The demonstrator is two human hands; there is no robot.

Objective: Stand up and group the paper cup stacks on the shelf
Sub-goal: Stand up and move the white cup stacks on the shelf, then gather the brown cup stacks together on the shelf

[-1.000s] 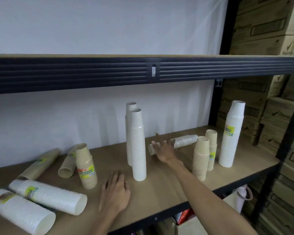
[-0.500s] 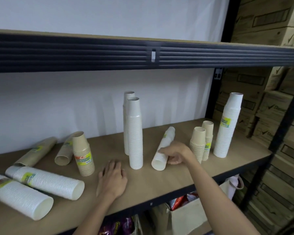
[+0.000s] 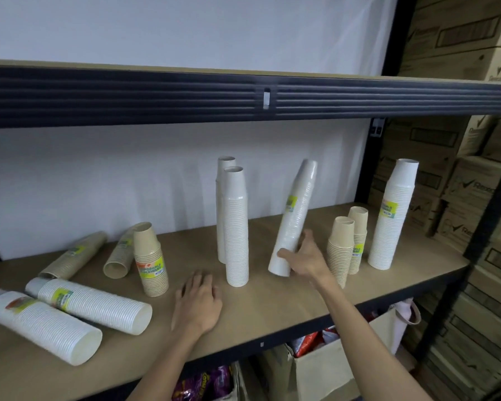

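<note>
My right hand (image 3: 307, 257) grips the lower end of a wrapped white cup stack (image 3: 297, 215), which leans to the right, nearly upright, its base on the wooden shelf (image 3: 272, 302). My left hand (image 3: 198, 303) lies flat on the shelf, holding nothing. Two tall white stacks (image 3: 234, 224) stand upright just left of the tilted one. Two short brown stacks (image 3: 348, 241) and a tall white stack (image 3: 394, 215) stand at the right. At the left a short brown stack (image 3: 151, 260) stands, two brown stacks (image 3: 75, 254) lie down, and two white stacks (image 3: 96, 305) lie near the front edge.
The black beam of the upper shelf (image 3: 243, 95) runs overhead. A black upright post (image 3: 373, 157) stands at the right back corner. Cardboard boxes (image 3: 457, 180) are stacked to the right. Below the shelf sit a carton (image 3: 315, 369) and snack bags.
My right hand reached the white stack lying at the back, pulled it forward and tipped it up from lying to nearly upright. My left hand stayed flat on the shelf.
</note>
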